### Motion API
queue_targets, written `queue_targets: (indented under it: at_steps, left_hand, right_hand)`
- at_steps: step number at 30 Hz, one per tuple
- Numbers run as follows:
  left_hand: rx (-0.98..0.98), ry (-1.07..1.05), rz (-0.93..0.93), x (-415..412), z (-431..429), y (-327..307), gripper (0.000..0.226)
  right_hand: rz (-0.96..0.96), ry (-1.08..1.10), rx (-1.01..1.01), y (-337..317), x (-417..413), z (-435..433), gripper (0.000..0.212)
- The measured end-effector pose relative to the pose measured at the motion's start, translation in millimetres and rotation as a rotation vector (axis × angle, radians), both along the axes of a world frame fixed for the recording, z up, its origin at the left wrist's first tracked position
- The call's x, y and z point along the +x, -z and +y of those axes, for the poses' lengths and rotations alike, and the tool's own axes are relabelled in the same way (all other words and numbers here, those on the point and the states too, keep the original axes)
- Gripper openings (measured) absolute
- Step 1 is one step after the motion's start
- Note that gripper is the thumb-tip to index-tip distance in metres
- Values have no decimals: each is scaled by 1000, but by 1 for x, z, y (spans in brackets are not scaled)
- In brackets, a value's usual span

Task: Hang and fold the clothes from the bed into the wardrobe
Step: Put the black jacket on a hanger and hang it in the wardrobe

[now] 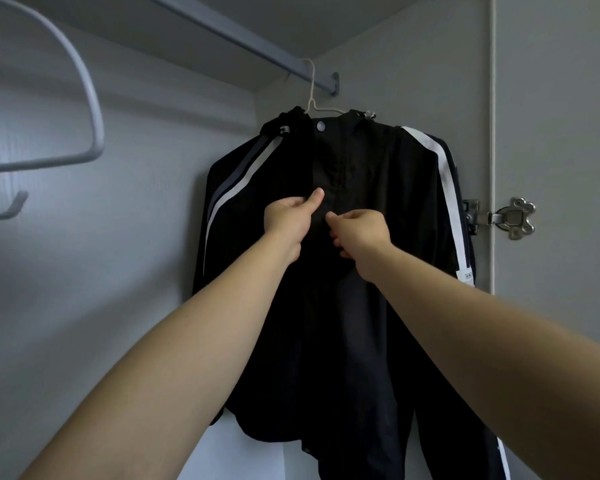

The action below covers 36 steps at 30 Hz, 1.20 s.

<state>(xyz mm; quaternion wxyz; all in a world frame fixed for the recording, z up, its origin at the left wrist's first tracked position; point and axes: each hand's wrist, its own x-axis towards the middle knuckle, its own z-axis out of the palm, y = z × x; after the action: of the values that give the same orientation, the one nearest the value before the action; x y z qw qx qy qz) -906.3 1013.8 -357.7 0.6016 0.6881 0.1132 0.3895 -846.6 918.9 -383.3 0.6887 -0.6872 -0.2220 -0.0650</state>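
A black jacket (343, 341) with white and grey stripes down its sleeves hangs on a thin white hanger (311, 95) from the wardrobe rail (243, 36), in the right corner. It has a pale snap at the collar. The left hand (288, 220) and the right hand (361, 233) each pinch the front opening at chest height, just beside each other.

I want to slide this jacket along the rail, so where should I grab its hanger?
Pinch the hanger by its bare neck just below the rail, coming from the front; the jacket covers its shoulders, leaving only that neck exposed.
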Motion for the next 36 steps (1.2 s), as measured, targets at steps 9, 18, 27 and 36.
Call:
queue_targets:
  at_steps: [9, 18, 27, 36]
  left_hand:
    - [214, 41, 234, 6, 21, 126, 27]
    - [266, 39, 547, 22, 45, 263, 17]
    - [263, -9, 661, 9, 45, 354, 5]
    - [237, -111, 612, 11, 33, 380, 37]
  right_hand:
    - [222, -95, -110, 120, -6, -14, 15]
    - [663, -121, -83, 251, -23, -13, 18]
    - [926, -121, 9, 334, -54, -13, 12]
    - [1114, -56, 115, 366, -70, -10, 19]
